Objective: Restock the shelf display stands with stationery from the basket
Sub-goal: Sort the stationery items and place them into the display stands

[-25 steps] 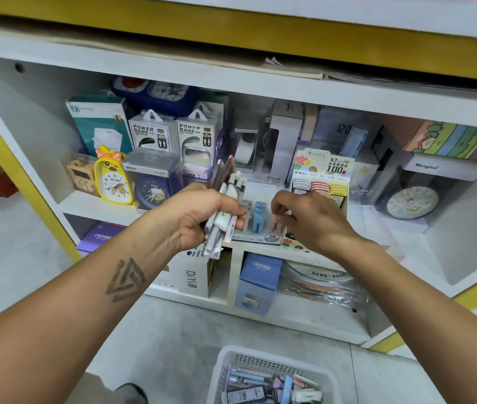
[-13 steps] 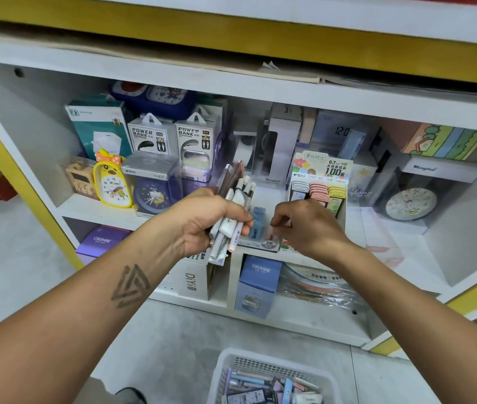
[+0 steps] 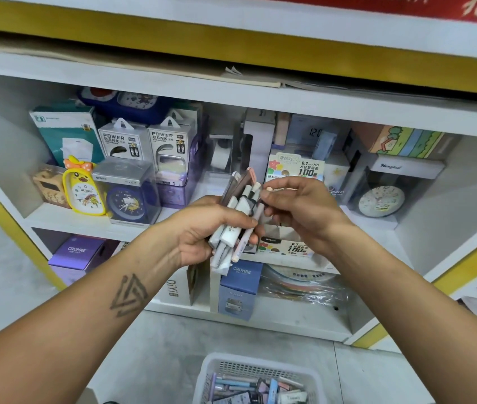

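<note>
Gripping the light, stiff, slippery pens bundled in your left hand, right hand fingers pinch one mid-barrel.

Pens between hands, above basket

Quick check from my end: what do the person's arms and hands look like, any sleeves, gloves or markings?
Both forearms are bare, with no sleeves, gloves, watch or rings visible. The left forearm carries a dark tattoo of nested triangles. The right forearm shows no markings.
</note>
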Demonstrator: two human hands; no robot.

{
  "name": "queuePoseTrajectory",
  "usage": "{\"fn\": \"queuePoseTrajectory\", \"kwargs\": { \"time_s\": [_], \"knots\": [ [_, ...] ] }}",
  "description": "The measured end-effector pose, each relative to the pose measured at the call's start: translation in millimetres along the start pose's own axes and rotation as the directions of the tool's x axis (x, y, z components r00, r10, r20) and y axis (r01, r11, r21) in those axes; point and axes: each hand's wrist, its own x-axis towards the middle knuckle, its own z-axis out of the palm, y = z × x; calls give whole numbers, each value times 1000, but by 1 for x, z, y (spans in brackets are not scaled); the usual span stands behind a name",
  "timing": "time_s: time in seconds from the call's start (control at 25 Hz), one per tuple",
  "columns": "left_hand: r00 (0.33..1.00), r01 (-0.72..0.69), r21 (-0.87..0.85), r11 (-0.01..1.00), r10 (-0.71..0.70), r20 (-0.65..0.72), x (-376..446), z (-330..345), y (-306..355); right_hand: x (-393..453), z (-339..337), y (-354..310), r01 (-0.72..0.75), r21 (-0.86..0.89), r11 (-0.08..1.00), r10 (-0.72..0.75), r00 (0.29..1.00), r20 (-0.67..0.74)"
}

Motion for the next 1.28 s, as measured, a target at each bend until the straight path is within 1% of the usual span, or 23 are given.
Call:
{"fn": "queuePoseTrajectory", "kwargs": {
  "time_s": [0.08, 0.12, 0.16, 0.2, 0.24, 0.32, 0.36, 0.4, 0.44, 0.48, 0.56, 0.6, 0.68, 0.84, 1.0, 1.08, 1.2, 1.28],
  "knots": [
    [1000, 4, -44, 999, -5, -2, 4, 4, 0, 1, -16, -8, 22, 134, 991, -10, 996, -92],
    [1000, 0, -62, 998, -1, -27, 7, 5, 0, 2, -27, -13, 68, 169, 983, -40, 986, -162],
    [999, -5, -72, 997, 1, -54, 10, 7, 0, 2, -40, -19, 127, 161, 979, -84, 964, -250],
    [997, -7, -71, 997, 1, -77, 12, 10, 0, 1, -54, -24, 192, 101, 976, -148, 929, -339],
    [996, -7, -63, 998, 1, -94, 15, 13, -1, 1, -69, -27, 251, -1, 968, -229, 882, -411],
    [995, -7, -37, 999, 3, -102, 20, 22, -4, -2, -96, -32, 320, -259, 911, -409, 773, -485],
    [995, -7, -27, 1000, 4, -95, 23, 27, -5, -3, -108, -31, 325, -398, 858, -497, 720, -483],
    [996, -5, -19, 1000, 4, -87, 26, 32, -6, -4, -117, -28, 314, -529, 789, -574, 683, -451],
    [997, -3, -11, 1000, 2, -82, 28, 37, -8, -4, -123, -24, 290, -638, 714, -626, 672, -396],
    [997, 1, -2, 1000, -1, -74, 31, 43, -9, -5, -127, -18, 255, -731, 633, -653, 683, -328],
    [998, 5, 8, 1000, -4, -57, 35, 54, -12, -4, -129, -3, 171, -857, 486, -634, 744, -211],
    [999, 5, 8, 1000, -4, -46, 36, 59, -13, -3, -129, 4, 149, -880, 451, -612, 769, -184],
    [999, 7, 6, 1000, -7, -31, 39, 65, -15, 1, -125, 13, 161, -879, 449, -595, 788, -160],
    [999, 18, 7, 1000, -18, -28, 42, 66, -16, 8, -118, 17, 185, -868, 461, -594, 791, -146],
    [999, 8, 11, 1000, -7, -44, 43, 59, -16, 10, -114, 16, 236, -818, 524, -579, 804, -139],
    [999, 1, 13, 1000, 0, -46, 41, 56, -15, 11, -113, 16, 234, -824, 517, -578, 805, -134],
    [1000, -2, 33, 999, 3, -28, 37, 54, -12, 11, -114, 16, 252, -831, 496, -604, 788, -122],
    [1000, 3, 29, 1000, -2, -30, 35, 53, -11, 13, -113, 18, 253, -827, 502, -592, 797, -115]
  ]
}}
